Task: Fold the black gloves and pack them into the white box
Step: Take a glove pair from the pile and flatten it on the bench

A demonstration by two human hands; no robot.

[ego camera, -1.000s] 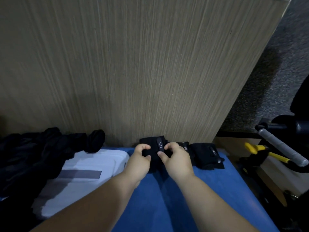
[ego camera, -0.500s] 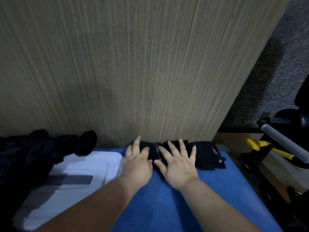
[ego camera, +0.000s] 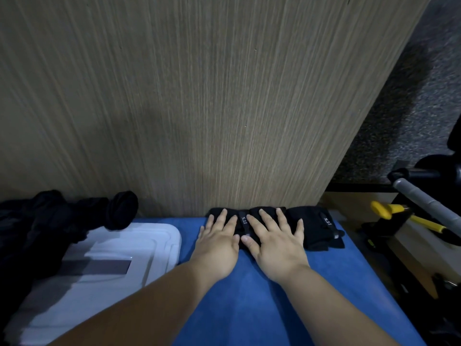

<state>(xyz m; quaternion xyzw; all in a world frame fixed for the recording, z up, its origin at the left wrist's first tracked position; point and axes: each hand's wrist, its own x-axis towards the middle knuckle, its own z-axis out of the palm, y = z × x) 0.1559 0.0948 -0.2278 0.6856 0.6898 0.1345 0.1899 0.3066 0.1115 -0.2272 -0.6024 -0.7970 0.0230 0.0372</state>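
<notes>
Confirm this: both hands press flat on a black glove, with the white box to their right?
No. The head view shows the white box to their left; the left hand and right hand do press flat on the black glove.

A tall beige-brown wood-grain laminate panel [ego camera: 224, 96] fills most of the view, its fine streaks running top to bottom. It stands upright along the far edge of a flat blue padded table surface [ego camera: 249, 315]. A soft shadow darkens the panel's lower left part. Past the panel's right edge lies a dark grey speckled carpet floor [ego camera: 411, 108]. Lower at the right, a pale wooden bench top [ego camera: 349, 203] sits just beside the blue surface, with 1 yellow-handled tool [ego camera: 384, 211] and 1 grey tape-wrapped bar [ego camera: 424, 199] near it. The light is dim.
</notes>
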